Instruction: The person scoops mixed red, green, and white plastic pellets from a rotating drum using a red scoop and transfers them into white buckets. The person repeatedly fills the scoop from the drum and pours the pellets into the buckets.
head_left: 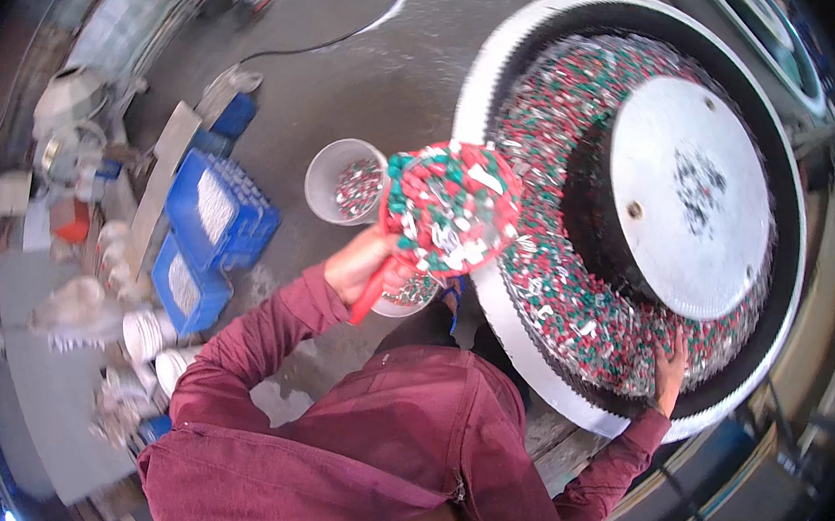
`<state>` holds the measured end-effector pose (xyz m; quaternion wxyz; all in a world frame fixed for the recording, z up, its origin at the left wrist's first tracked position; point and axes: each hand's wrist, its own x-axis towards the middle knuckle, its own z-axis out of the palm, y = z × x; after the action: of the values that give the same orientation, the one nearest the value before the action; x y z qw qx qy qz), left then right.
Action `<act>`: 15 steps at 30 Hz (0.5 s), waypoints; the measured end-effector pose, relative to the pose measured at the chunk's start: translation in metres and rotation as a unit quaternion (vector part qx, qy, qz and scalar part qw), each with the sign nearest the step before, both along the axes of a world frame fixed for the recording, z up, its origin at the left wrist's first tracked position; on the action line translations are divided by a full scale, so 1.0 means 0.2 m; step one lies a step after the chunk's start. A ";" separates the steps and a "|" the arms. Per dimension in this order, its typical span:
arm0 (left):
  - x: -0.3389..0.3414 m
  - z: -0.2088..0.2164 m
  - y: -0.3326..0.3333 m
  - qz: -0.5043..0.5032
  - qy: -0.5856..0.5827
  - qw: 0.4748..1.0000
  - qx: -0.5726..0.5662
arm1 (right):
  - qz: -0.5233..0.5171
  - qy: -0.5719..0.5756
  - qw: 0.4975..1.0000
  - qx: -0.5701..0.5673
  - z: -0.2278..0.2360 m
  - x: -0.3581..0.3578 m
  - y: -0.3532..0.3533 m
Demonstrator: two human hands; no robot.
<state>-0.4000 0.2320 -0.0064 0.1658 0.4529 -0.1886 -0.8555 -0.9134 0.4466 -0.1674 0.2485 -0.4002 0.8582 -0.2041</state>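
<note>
My left hand (366, 268) is closed round the handle of a red round scoop (370, 299), which is heaped with small red, green and white pieces (453, 204). The scoop is held up between a white bucket and the rim of a large round tub (475, 105). A thick ring of the same mixed pieces (563, 315) lies in the tub, around a wide metal drum (685, 201). My right hand (670, 365) reaches over the near rim with fingers spread, touching the pieces; its fingertips are partly lost among them.
One white bucket (321, 176) holding mixed pieces stands on the wet floor; a second bucket (403, 309) is partly behind the scoop. Blue crates (245, 229) with white material stand to the left, near white tubs (141, 334). A dark hose (307, 49) crosses the floor.
</note>
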 end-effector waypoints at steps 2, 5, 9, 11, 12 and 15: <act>0.23 0.03 -0.04 0.060 -0.014 0.998 -0.011 | 0.019 0.031 0.999 0.039 -0.02 0.01 -0.05; 0.53 0.06 -0.12 0.143 -0.093 0.984 -0.045 | 0.033 0.041 0.996 0.071 -0.08 0.03 -0.12; 0.90 -0.04 -0.24 0.244 -0.160 0.954 -0.068 | 0.054 -0.013 0.995 0.084 -0.12 0.07 -0.15; 1.06 -0.17 -0.32 0.269 -0.230 0.921 -0.160 | -0.010 -0.092 0.991 0.092 -0.15 0.08 -0.16; 1.11 -0.28 -0.36 0.288 -0.298 0.882 -0.225 | 0.031 -0.048 0.993 0.101 -0.16 0.09 -0.14; 1.28 -0.58 -0.52 0.163 -0.542 0.738 -0.367 | 0.005 -0.104 0.990 0.094 -0.15 0.13 -0.08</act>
<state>-0.1448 0.1280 -0.1228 0.3261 0.7676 -0.4693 -0.2903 -0.8869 0.4304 -0.1982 0.3738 -0.3563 0.8410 -0.1614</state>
